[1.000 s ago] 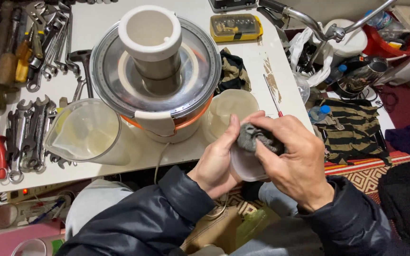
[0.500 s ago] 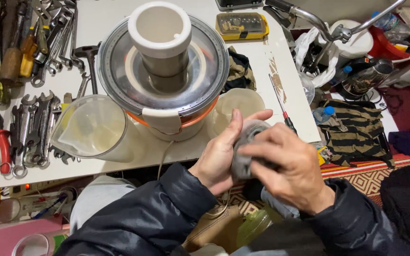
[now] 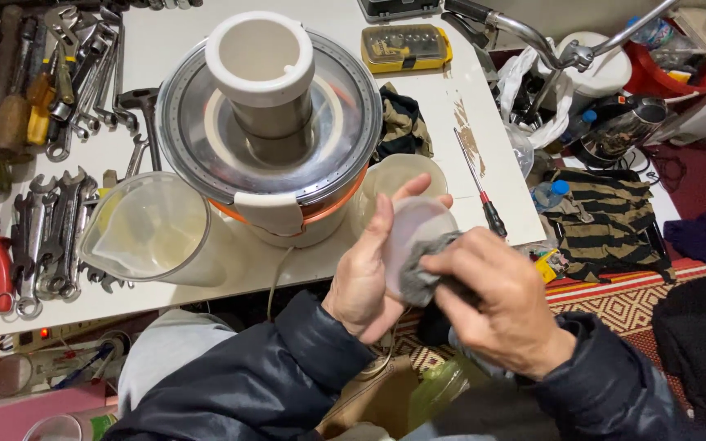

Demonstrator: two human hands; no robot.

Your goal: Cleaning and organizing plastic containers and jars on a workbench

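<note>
The left hand (image 3: 367, 273) stands up on its side, fingers straight and a bit spread, so the round see-through lid (image 3: 420, 233) leans flat on them and stays steady. The right hand (image 3: 500, 306) is curled shut around a grey cloth (image 3: 420, 273), pressing it onto the lid's face to rub it. Both are off the worktop (image 3: 189, 49) edge. Just past the left hand's fingers sits the big juicer (image 3: 271, 131).
</note>
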